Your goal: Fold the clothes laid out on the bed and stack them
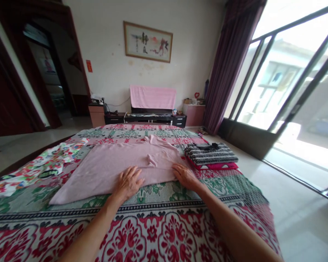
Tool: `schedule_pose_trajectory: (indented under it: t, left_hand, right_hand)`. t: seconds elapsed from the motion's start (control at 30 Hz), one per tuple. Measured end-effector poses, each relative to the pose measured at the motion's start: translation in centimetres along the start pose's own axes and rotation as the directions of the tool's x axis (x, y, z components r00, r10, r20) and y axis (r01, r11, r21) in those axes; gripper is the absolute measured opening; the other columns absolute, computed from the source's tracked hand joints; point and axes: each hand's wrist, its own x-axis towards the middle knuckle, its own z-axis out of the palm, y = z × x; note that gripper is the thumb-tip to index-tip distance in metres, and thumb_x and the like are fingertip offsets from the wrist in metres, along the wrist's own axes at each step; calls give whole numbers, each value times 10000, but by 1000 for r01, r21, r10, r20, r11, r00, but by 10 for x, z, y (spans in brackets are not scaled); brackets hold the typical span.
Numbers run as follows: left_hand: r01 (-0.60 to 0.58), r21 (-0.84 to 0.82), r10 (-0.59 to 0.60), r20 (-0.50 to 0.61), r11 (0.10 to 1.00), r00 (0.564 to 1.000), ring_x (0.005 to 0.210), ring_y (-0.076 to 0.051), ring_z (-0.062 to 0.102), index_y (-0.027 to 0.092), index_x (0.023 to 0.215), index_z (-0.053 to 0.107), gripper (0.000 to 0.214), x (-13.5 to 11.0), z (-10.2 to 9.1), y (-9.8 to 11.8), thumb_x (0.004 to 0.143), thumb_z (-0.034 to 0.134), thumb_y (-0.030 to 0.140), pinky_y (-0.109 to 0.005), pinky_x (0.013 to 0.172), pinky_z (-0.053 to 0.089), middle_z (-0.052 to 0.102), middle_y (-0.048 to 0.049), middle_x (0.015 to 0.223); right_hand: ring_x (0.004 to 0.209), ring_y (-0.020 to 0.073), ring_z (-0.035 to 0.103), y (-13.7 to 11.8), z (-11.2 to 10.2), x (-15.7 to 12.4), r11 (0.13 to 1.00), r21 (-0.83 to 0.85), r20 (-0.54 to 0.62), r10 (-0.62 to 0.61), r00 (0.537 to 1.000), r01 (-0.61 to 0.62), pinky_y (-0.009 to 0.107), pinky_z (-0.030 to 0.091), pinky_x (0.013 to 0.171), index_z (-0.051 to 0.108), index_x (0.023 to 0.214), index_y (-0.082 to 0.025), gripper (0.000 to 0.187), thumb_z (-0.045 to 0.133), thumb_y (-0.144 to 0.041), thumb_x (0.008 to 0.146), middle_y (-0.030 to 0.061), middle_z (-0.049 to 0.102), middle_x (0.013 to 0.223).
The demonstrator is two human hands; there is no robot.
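A pale pink shirt (104,163) lies spread sideways on the patterned bedspread (153,236), its hem to the left. A bunched fold stands up near its middle right, and a sleeve sticks out at the far side. My left hand (129,182) rests on the near edge of the shirt with its fingers spread. Farther right, my right hand (184,175) lies on the shirt's right end, fingers stretched out and palm down. Neither hand visibly grips the fabric.
Folded clothes, a black-and-white striped knit (211,153) over a red piece (218,166), are stacked at the right. A colourful printed garment (43,165) lies along the left edge. Beyond the bed stands a low black cabinet (114,119); glass doors (276,83) are at the right.
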Motion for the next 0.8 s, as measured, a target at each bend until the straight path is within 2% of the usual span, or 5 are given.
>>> schedule_pose_trajectory:
  t: [0.13, 0.23, 0.4, 0.53, 0.8]
  left_hand:
    - [4, 17, -5, 26, 1000, 1000, 1291, -294, 407, 240, 1269, 562, 455, 0, 2, -1, 880, 427, 431, -498, 1018, 363, 484, -76, 1399]
    - [14, 12, -14, 27, 1000, 1000, 1286, -292, 415, 249, 1268, 563, 451, 0, 3, -2, 882, 424, 433, -492, 1025, 357, 489, -70, 1395]
    - [6, 2, -6, 14, 1000, 1000, 1287, -288, 413, 233, 1262, 567, 449, 0, 1, -1, 871, 452, 422, -484, 1011, 372, 491, -84, 1392]
    - [13, -13, -13, 5, 1000, 1000, 1274, -274, 424, 258, 1253, 574, 428, -1, -1, 0, 872, 458, 414, -462, 1019, 368, 494, -73, 1390]
    - [30, -52, -29, 17, 998, 999, 1299, -281, 390, 259, 1272, 558, 440, -2, -2, 2, 874, 461, 421, -483, 1046, 337, 476, -77, 1403]
  right_hand:
    - [989, 186, 620, 15, -15, 4, 991, 129, -229, 50, 972, -20, 317, 463, 906, 624, 1074, -172, 317, 364, -190, 894, 97, 670, 1056]
    - [974, 188, 623, 24, -17, 4, 991, 125, -299, 76, 951, -39, 315, 469, 891, 642, 1029, -166, 316, 375, -146, 862, 99, 674, 1040]
    - [977, 182, 621, 35, -5, -4, 997, -27, -117, 73, 990, -77, 288, 454, 901, 675, 960, -150, 354, 396, -48, 768, 99, 684, 1022]
    - [947, 179, 624, 22, -10, -2, 964, -206, 7, 174, 985, -169, 264, 442, 886, 685, 930, -153, 323, 422, -60, 768, 102, 690, 997]
    - [1011, 196, 590, -17, -5, 20, 974, -221, 29, 55, 998, -47, 307, 431, 904, 619, 1061, -165, 319, 434, -118, 805, 100, 650, 1099]
